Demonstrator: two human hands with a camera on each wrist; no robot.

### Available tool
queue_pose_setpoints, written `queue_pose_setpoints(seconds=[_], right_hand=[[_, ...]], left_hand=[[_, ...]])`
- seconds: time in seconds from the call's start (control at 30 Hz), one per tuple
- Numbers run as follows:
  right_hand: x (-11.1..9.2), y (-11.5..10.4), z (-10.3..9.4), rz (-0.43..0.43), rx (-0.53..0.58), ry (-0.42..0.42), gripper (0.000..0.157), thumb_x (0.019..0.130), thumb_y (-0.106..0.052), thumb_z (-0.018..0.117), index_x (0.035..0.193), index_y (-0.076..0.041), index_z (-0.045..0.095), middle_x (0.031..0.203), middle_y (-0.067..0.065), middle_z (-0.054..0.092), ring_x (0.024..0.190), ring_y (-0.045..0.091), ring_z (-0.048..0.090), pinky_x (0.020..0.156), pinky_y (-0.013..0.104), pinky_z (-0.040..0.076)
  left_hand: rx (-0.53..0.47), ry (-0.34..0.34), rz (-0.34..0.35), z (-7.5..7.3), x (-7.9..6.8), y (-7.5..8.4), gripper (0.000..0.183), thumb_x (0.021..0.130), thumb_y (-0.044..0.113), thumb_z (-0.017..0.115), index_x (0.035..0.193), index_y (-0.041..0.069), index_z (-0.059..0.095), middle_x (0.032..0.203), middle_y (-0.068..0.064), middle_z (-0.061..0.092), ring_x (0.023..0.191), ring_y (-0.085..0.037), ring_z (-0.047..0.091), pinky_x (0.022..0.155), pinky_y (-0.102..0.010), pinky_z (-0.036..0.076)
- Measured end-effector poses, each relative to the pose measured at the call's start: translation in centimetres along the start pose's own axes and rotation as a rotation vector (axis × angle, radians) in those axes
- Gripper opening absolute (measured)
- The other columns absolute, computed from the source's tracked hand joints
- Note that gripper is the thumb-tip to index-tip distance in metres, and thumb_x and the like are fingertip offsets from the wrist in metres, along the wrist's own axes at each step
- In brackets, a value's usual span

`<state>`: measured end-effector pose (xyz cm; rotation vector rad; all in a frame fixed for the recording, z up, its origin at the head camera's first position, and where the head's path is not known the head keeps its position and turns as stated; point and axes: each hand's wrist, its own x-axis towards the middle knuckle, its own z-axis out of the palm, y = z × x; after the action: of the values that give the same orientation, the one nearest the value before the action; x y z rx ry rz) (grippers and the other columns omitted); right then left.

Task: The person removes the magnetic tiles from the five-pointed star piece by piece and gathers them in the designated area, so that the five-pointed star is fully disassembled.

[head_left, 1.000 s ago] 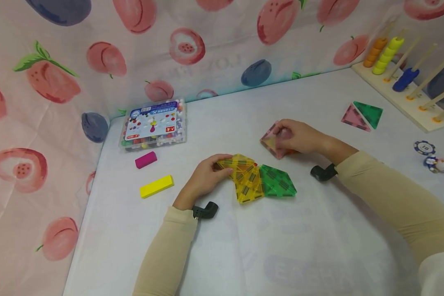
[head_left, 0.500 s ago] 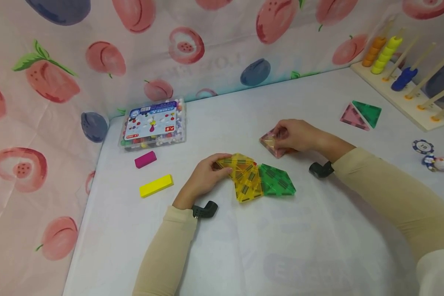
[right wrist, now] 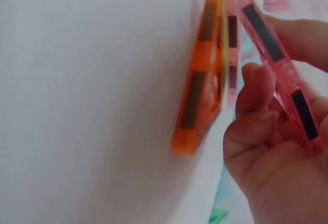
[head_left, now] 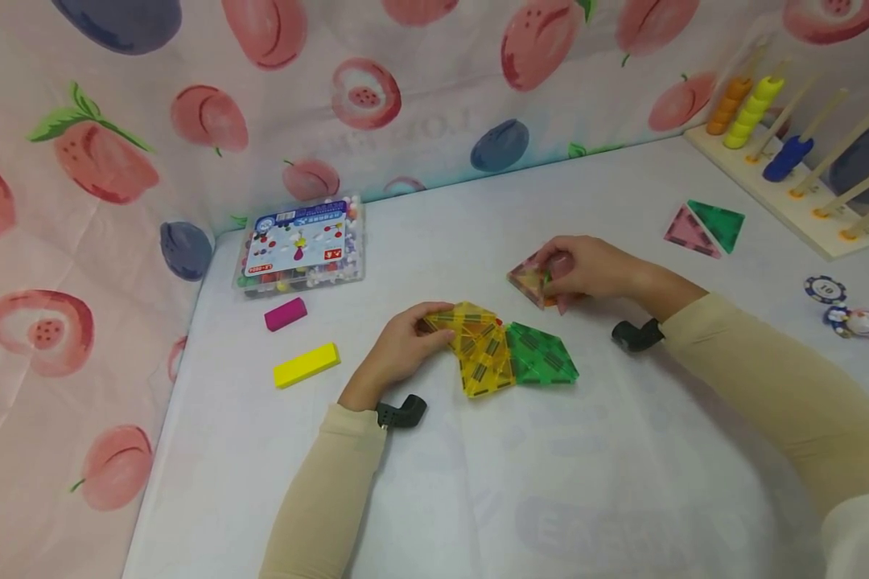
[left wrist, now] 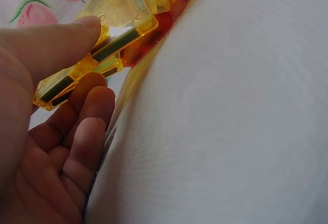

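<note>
My left hand [head_left: 405,342] pinches the edge of a yellow translucent magnetic tile [left wrist: 120,42] between thumb and fingers. This tile belongs to a yellow group [head_left: 487,358] on the white cloth, joined on its right to green magnetic tiles [head_left: 545,355]. A small red piece shows at the yellow group's upper right corner. Farther back and to the right, my right hand [head_left: 592,269] pinches a pink triangular magnetic tile [right wrist: 277,57], tilted up. Just below it, an orange tile [right wrist: 197,80] with a green edge beside it and another pink tile [head_left: 525,281] lie on the cloth, partly hidden by the fingers.
A clear box of small coloured parts [head_left: 300,245] stands at the back left, near a magenta block [head_left: 286,314] and a yellow block [head_left: 306,366]. Pink [head_left: 691,232] and green [head_left: 720,225] triangles, a peg board [head_left: 789,189], a chip [head_left: 825,289] and a figurine [head_left: 858,321] lie right.
My right hand has tilted the pink tile up from the pile, so green and orange now show beneath it. The left hand and the yellow group keep their place.
</note>
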<state>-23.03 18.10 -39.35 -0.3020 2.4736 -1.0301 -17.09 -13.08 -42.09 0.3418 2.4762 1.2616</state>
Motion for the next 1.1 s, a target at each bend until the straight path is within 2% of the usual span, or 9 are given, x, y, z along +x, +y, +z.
queue_pose_setpoints(seconds=[0.13, 0.27, 0.43, 0.57, 0.77, 0.9, 1.1], right_hand=[[-1.5, 0.2, -1.4, 0.006, -0.023, 0.032, 0.053, 0.076, -0.033, 0.07, 0.122, -0.021, 0.048, 0.126, 0.01, 0.039, 0.104, 0.029, 0.038, 0.079, 0.042, 0.045], [-3.5, 1.4, -3.6, 0.006, -0.056, 0.066, 0.057, 0.078, -0.036, 0.067, 0.129, -0.02, 0.046, 0.133, 0.012, 0.035, 0.107, 0.03, 0.034, 0.085, 0.049, 0.037], [-6.0, 4.6, -6.3, 0.041, -0.089, 0.093, 0.057, 0.082, -0.034, 0.064, 0.131, -0.015, 0.044, 0.128, 0.018, 0.039, 0.109, 0.034, 0.036, 0.086, 0.051, 0.036], [-7.7, 7.2, -7.9, 0.071, -0.134, 0.075, 0.055, 0.083, -0.032, 0.063, 0.131, -0.013, 0.043, 0.123, 0.022, 0.042, 0.108, 0.038, 0.038, 0.083, 0.054, 0.038], [-9.8, 10.3, -9.4, 0.151, -0.234, 0.031, 0.054, 0.086, -0.037, 0.058, 0.129, -0.011, 0.041, 0.124, 0.028, 0.04, 0.111, 0.044, 0.036, 0.085, 0.06, 0.032], [-10.9, 11.3, -10.0, 0.201, -0.3, 0.079, 0.059, 0.085, -0.045, 0.054, 0.127, -0.005, 0.042, 0.125, 0.03, 0.038, 0.114, 0.047, 0.031, 0.085, 0.063, 0.026], [-12.1, 11.7, -9.3, 0.291, -0.278, 0.179, 0.076, 0.078, -0.061, 0.051, 0.127, -0.004, 0.04, 0.124, 0.031, 0.036, 0.111, 0.05, 0.03, 0.082, 0.065, 0.025]], left_hand=[[-0.001, -0.006, 0.002, 0.2, 0.1, 0.1, 0.038, 0.082, 0.036, 0.064, 0.118, 0.034, 0.053, 0.099, 0.006, 0.056, 0.083, -0.016, 0.05, 0.071, -0.032, 0.042], [0.002, -0.012, 0.007, 0.2, 0.2, 0.2, 0.039, 0.082, 0.038, 0.063, 0.119, 0.034, 0.053, 0.099, 0.006, 0.056, 0.083, -0.015, 0.051, 0.071, -0.032, 0.042], [0.007, -0.021, 0.005, 0.1, 0.2, 0.4, 0.04, 0.081, 0.04, 0.063, 0.12, 0.034, 0.053, 0.101, 0.006, 0.056, 0.084, -0.015, 0.051, 0.072, -0.032, 0.042], [0.008, -0.02, 0.003, -0.1, 0.2, 0.4, 0.041, 0.081, 0.04, 0.063, 0.121, 0.034, 0.052, 0.103, 0.007, 0.055, 0.085, -0.015, 0.05, 0.073, -0.032, 0.042], [-0.002, -0.004, -0.005, -0.3, 0.0, 0.4, 0.039, 0.082, 0.038, 0.063, 0.119, 0.034, 0.053, 0.101, 0.006, 0.055, 0.084, -0.017, 0.05, 0.072, -0.032, 0.042], [-0.008, -0.006, -0.008, -0.1, 0.1, 0.3, 0.038, 0.082, 0.036, 0.063, 0.119, 0.034, 0.053, 0.101, 0.005, 0.055, 0.084, -0.017, 0.05, 0.072, -0.032, 0.043], [-0.006, -0.008, -0.014, 0.0, 0.0, 0.3, 0.038, 0.082, 0.038, 0.063, 0.119, 0.034, 0.053, 0.1, 0.006, 0.056, 0.084, -0.017, 0.051, 0.072, -0.032, 0.043]])
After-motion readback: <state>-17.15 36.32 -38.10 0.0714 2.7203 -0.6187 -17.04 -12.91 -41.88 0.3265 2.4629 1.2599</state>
